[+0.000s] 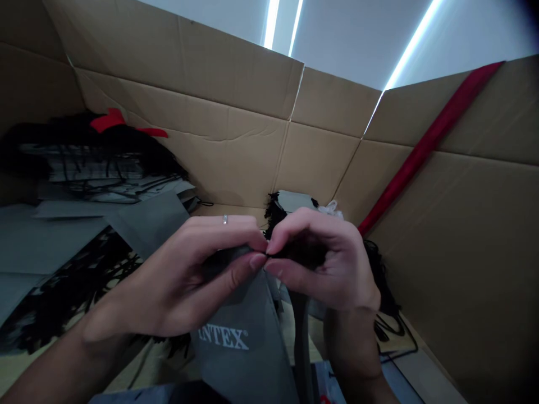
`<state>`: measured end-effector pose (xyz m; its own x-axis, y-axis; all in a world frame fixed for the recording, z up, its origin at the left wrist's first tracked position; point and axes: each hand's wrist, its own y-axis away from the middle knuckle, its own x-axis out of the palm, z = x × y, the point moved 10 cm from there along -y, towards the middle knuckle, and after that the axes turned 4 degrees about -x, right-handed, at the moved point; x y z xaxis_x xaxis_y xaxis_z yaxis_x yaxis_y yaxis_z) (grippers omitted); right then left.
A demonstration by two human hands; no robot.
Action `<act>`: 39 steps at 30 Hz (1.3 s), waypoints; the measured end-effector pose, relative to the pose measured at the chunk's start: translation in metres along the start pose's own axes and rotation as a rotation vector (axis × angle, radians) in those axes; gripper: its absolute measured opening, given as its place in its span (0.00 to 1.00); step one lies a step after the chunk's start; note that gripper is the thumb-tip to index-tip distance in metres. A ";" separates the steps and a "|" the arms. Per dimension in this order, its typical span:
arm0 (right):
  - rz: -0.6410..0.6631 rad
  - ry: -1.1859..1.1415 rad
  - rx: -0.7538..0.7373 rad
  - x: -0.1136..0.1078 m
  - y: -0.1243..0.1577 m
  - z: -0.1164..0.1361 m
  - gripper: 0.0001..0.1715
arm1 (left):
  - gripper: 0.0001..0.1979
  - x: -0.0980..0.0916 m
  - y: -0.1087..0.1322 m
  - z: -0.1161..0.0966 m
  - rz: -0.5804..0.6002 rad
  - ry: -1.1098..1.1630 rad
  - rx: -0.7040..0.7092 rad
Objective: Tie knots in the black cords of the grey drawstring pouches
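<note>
My left hand and my right hand meet at mid-view with their fingertips almost touching. Each thumb and forefinger is closed in a pinch. Between the tips a small dark bit of black cord shows; most of it is hidden by the fingers. Right below hangs a flat grey bag with white print, of which "NTEX" can be read. Its top edge lies behind my left fingers. A dark grey strap-like strip runs down under my right hand.
To the left lie stacked grey bags with tangled black cords and red strips. Another corded grey stack stands behind my hands. Cardboard walls surround the place, a dark red band crossing the right one. Black cords lie at right.
</note>
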<state>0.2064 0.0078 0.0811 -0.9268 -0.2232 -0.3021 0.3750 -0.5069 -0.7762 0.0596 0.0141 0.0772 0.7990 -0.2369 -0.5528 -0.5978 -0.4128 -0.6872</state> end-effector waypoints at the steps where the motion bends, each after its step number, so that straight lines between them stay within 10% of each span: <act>1: 0.001 -0.020 0.017 0.000 0.000 -0.002 0.19 | 0.07 -0.001 0.001 0.000 0.009 0.027 0.004; 15: -0.221 -0.059 0.194 -0.019 0.004 -0.009 0.17 | 0.09 -0.006 -0.002 -0.005 -0.066 -0.056 0.019; 39: -0.185 0.185 0.089 -0.013 0.010 0.006 0.16 | 0.05 0.000 0.003 0.005 -0.109 -0.218 0.052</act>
<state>0.2227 0.0011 0.0805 -0.9644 0.0317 -0.2624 0.1922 -0.5975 -0.7785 0.0574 0.0171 0.0728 0.8292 0.0038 -0.5589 -0.5161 -0.3787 -0.7683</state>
